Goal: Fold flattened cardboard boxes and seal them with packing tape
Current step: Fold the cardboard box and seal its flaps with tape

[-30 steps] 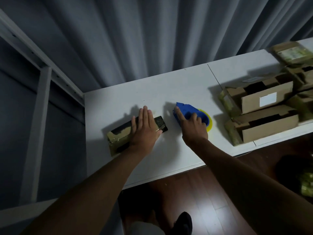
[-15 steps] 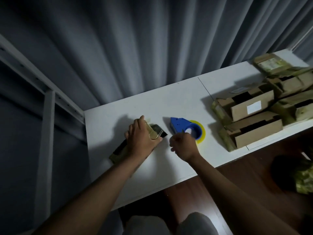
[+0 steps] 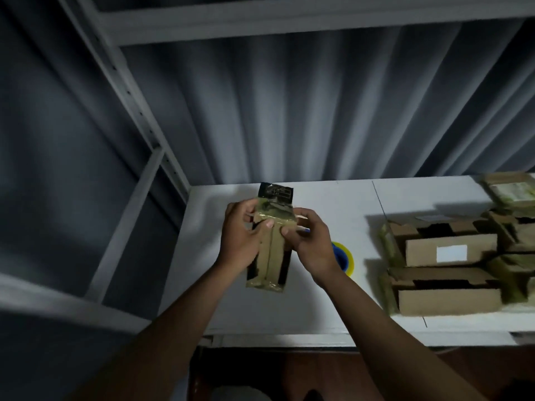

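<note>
A small flat cardboard box [image 3: 270, 256], brown with black parts and glossy tape on it, is held upright above the white table [image 3: 318, 314]. My left hand [image 3: 240, 241] grips its left edge and my right hand [image 3: 312, 244] grips its right edge, thumbs on the front face. The blue tape dispenser with a yellow roll [image 3: 343, 257] lies on the table just right of my right hand, mostly hidden behind it.
Several cardboard boxes [image 3: 448, 250] are stacked on the right part of the table, some with white labels. A grey metal shelf frame [image 3: 136, 111] stands at the left, and grey curtains [image 3: 318, 111] hang behind the table. Dark wooden floor lies below.
My left hand lifted the small box off the table and turned it upright. My right hand left the tape dispenser and took hold of the box's right edge.
</note>
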